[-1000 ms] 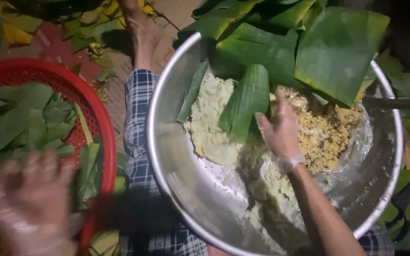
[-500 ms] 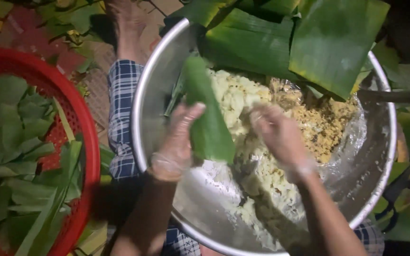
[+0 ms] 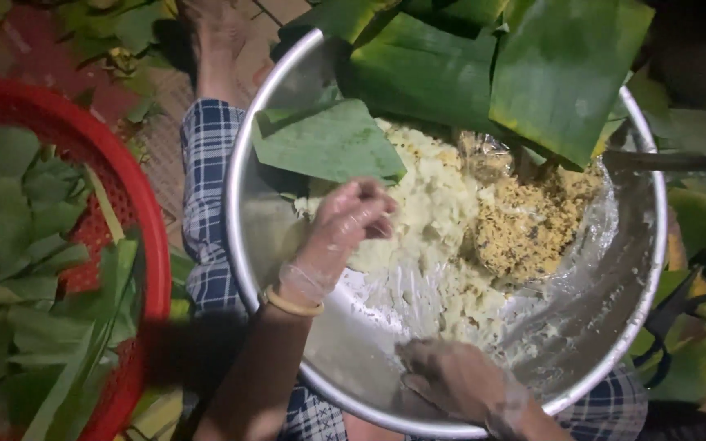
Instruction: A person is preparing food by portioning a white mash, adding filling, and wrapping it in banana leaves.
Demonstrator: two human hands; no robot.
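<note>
A wide steel bowl (image 3: 243, 245) rests on my lap, holding pale crumbly mash (image 3: 431, 216) and a browner, grainy heap (image 3: 525, 233). My left hand (image 3: 345, 224), in a thin clear glove with a band at the wrist, has its fingers curled into the edge of the pale mash. Just above it a green leaf piece (image 3: 328, 143) lies flat against the bowl's far-left wall. My right hand (image 3: 451, 380), also gloved, presses knuckles-up on the bowl's near inner wall, its fingers hidden. Large folded green leaves (image 3: 565, 73) cover the bowl's far rim.
A red plastic basket (image 3: 136, 204) full of cut green leaves (image 3: 18, 237) stands at the left. A bare foot (image 3: 218, 41) and checked blue trousers (image 3: 206, 163) lie between basket and bowl. A dark blade-like tool (image 3: 672, 161) rests on the bowl's right rim. Leaf scraps litter the floor.
My left hand let go of the leaf, which now lies flat at the bowl's far left, and dropped to the mash. My right hand drew back to the bowl's near wall.
</note>
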